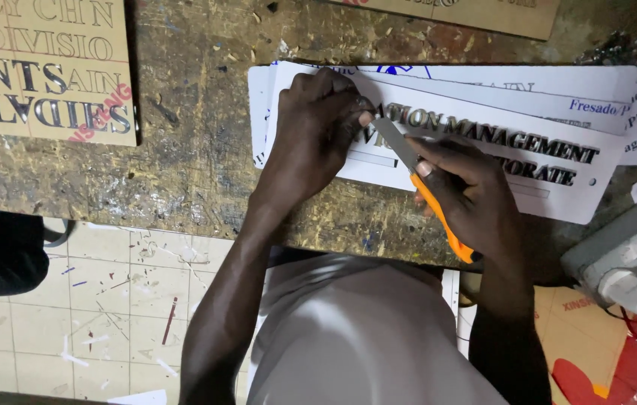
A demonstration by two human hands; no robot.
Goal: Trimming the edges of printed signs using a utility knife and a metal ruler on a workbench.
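Upper left of the frame: a tan board (47, 71) lies flat on the scarred wooden workbench (191, 150), carrying dark raised letters, some only outlined, so partly lettered. Lower left: a pale tiled floor (93, 300) flecked with paint and scraps, and a dark object at the frame's left edge, kind unclear. Centre: the left hand (314, 131) is curled down onto the white sign plate (558, 191), fingertips pinched at the start of its upper line of lettering; closed, pressing on the plate rather than lifting it. Just right of it, the right hand (461, 187) is wrapped shut around an orange-handled utility knife (427, 195), blade extended and pointing up-left, its tip meeting the plate right at the left fingertips. The plate sits centre to right of the frame, topmost of a fanned stack of similar white plates (633, 97), tilted slightly down to the right. Progress, as I judge it: most dark glossy letters already stand on both lines of the plate; work is now confined to the left end, where the hands hide the first letters, so what is left there cannot be read. Letters look raised and black with a sheen, on a clean white face. Lower right: a grey box with a white plug (626, 270), and red material beneath.
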